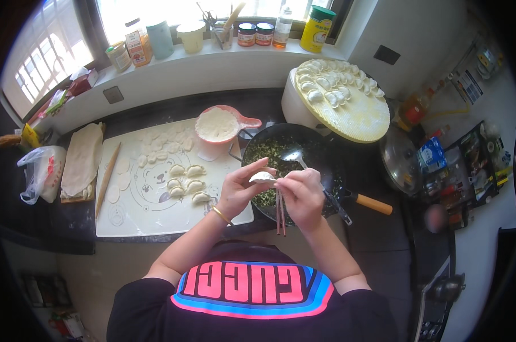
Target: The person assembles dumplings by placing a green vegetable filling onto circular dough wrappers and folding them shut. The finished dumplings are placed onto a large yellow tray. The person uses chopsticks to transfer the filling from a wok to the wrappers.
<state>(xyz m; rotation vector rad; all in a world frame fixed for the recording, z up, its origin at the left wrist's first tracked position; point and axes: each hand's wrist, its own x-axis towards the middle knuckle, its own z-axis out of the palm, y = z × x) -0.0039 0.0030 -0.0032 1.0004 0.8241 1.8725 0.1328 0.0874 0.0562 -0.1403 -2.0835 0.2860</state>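
Above the near side of a dark wok (336,165), a white dumpling (262,177) sits between my two hands. My left hand (238,191) cradles it in closed fingers. At its right end my right hand (302,196) pinches the edge. Chopped green filling (266,145) fills much of the wok, and a metal spoon (292,156) lies in it. Just below my right fingers is a pair of chopsticks (280,214); whether that hand grips them or the rim bears them, I cannot tell. Several folded dumplings (195,187) rest on the white mat (229,212) to the left.
Flat round wrappers (155,149) and a rolling pin (108,179) lie on the mat. A red-handled bowl of flour (218,125) stands behind it. On the right, a round board (355,117) bears many dumplings. The wok's wooden handle (374,204) juts rightward. Jars (255,35) line the sill.
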